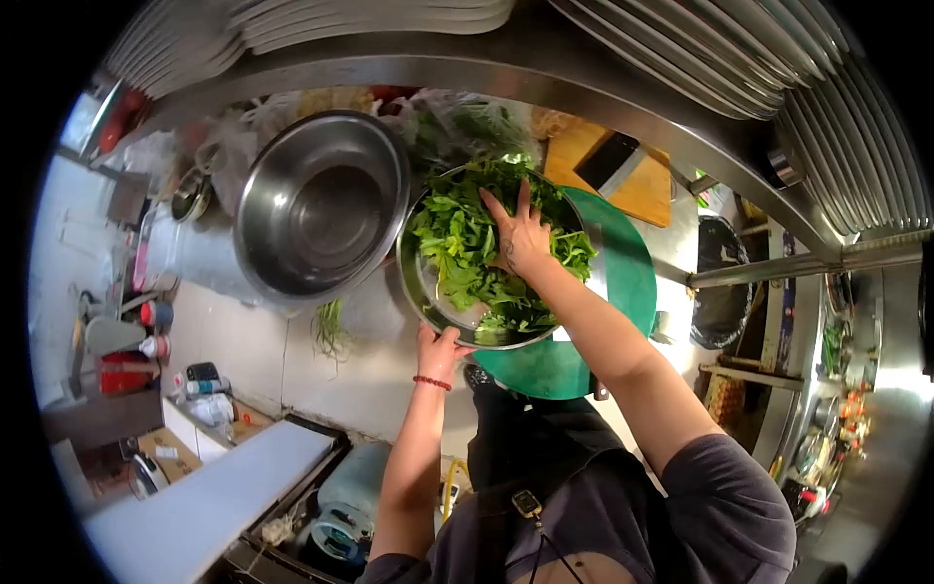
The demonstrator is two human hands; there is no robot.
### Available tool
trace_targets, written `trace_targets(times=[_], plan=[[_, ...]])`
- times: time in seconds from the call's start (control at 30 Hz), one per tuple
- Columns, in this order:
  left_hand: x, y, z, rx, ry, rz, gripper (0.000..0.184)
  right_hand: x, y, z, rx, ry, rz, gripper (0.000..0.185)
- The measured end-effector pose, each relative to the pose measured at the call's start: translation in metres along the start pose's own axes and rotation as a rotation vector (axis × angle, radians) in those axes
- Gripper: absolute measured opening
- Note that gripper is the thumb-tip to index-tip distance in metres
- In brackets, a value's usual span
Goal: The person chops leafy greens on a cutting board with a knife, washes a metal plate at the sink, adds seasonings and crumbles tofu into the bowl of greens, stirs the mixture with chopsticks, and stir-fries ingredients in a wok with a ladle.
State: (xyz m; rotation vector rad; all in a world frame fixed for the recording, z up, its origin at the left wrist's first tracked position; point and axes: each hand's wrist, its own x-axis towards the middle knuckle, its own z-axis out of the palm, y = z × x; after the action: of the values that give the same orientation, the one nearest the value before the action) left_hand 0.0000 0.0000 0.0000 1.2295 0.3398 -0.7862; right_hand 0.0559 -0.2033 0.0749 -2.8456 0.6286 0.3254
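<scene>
Leafy greens (457,234) are heaped in a round metal bowl (413,292) in front of me. My right hand (522,238) rests on top of the leaves with its fingers spread. At the near rim of that bowl, my left hand (440,348), with a red bead bracelet at the wrist, grips the edge. Part of the bowl sits over a green round cutting board (628,292). A larger metal basin (321,209) stands close by on the left.
Behind the board, a cleaver (611,164) lies on a wooden board (642,195). Stacked plates (681,49) fill the shelf overhead. A bin with a black bag (722,292) stands right. Below left are a gas cylinder (350,496) and a few loose green stems (331,331).
</scene>
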Motion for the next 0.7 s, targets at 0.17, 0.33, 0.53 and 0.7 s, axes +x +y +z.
trace_targets(times=[0.17, 0.33, 0.53, 0.7], plan=[[-0.015, 0.017, 0.024, -0.040, -0.010, 0.127, 0.042, 0.000, 0.019, -0.014, -0.007, 0.093, -0.116, 0.099], [0.038, 0.034, 0.102, -0.091, -0.159, 0.101, 0.048, 0.036, 0.088, -0.057, -0.096, 0.227, -0.150, 0.094], [0.091, 0.010, 0.210, -0.125, -0.094, 0.053, 0.053, 0.044, 0.171, -0.081, 0.018, 0.096, -0.286, 0.084], [0.086, 0.041, 0.187, 0.392, -0.278, -0.122, 0.038, 0.024, 0.195, -0.052, 0.334, 0.201, -0.170, 0.083]])
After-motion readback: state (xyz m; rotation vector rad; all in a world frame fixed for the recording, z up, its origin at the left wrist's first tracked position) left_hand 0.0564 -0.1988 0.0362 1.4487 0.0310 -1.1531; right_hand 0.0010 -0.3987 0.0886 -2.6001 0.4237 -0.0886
